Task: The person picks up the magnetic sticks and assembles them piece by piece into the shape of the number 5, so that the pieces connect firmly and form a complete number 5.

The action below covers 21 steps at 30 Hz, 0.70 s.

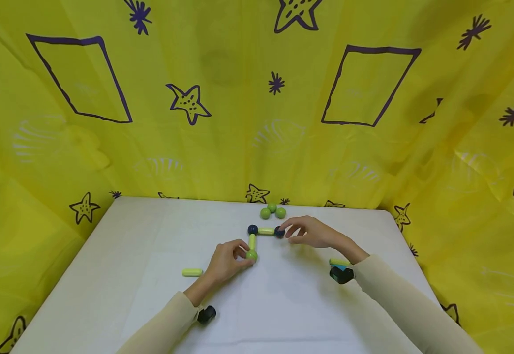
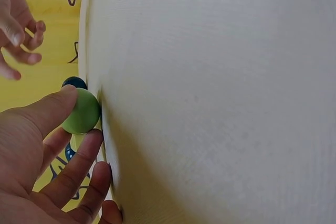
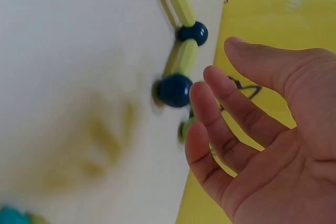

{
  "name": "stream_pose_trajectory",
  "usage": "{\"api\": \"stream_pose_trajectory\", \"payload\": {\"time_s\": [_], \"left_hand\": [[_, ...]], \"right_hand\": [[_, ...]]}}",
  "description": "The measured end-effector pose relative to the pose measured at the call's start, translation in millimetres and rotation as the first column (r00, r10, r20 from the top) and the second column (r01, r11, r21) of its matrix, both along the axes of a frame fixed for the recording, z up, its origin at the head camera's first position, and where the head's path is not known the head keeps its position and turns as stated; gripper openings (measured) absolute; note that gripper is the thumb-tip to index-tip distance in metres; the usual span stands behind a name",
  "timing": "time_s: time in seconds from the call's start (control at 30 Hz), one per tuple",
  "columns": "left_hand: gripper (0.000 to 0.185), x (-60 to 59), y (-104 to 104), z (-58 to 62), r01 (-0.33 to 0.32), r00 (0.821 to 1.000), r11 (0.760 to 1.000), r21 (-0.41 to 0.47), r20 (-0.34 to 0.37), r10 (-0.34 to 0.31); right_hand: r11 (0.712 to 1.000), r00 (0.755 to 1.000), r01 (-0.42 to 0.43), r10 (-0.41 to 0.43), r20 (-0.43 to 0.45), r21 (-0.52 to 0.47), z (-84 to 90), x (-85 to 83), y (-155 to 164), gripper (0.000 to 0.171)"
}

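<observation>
Head view shows the left hand [image 1: 225, 261] pinching a lone green ball [image 1: 251, 254] between thumb and finger, low over the white table [image 1: 106, 275]. From that ball the first stick [image 1: 252, 242] runs toward the far side, up to a dark blue corner ball [image 1: 253, 229]. There the second stick [image 1: 266, 231] turns off to the right, its long axis lying left to right, and meets a dark blue end ball [image 1: 277, 233]. The end ball sits just left of the fingertips of the right hand [image 1: 312, 232], much the nearer hand to it. Those right fingers are spread and loosely bent, holding nothing; whether one touches the end ball, I cannot tell. What counts most, I judge, is this closeness, roughly in line with the second stick.
</observation>
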State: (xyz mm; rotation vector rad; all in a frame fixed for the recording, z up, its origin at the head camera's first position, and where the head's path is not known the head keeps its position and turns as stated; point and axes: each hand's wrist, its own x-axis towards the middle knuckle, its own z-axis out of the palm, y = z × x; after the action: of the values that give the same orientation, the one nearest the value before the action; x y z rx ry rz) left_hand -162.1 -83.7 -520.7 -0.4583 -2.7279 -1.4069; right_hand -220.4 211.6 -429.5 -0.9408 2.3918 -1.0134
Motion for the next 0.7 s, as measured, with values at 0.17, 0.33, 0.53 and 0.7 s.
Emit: {"api": "stream_pose_trajectory", "payload": {"time_s": [0.17,0.33,0.53,0.7], "left_hand": [[0.023,-0.2,0,1.3,0.0,1.0,1.0,-0.005,0.008,0.0],[0.022,0.4,0,3.0,0.003,1.0,1.0,0.0,0.008,-0.003],[0.023,0.4,0,2.8,0.009,1.0,1.0,0.003,0.01,-0.009],[0.023,1.4,0,3.8,0.009,1.0,1.0,-0.004,0.01,-0.009]], "right_hand": [[1.0,0.999,0.02,-0.019,-0.037,0.018,4.7,5.6,32,0.034],[0.998,0.997,0.052,-0.05,-0.056,0.034,6.0,10.8,59,0.034],[0.996,0.996,0.081,-0.079,-0.037,0.049,5.1,16.5,81,0.035],[0.996,0.997,0.069,-0.067,-0.035,0.057,1.4,19.1,91,0.035]]}}
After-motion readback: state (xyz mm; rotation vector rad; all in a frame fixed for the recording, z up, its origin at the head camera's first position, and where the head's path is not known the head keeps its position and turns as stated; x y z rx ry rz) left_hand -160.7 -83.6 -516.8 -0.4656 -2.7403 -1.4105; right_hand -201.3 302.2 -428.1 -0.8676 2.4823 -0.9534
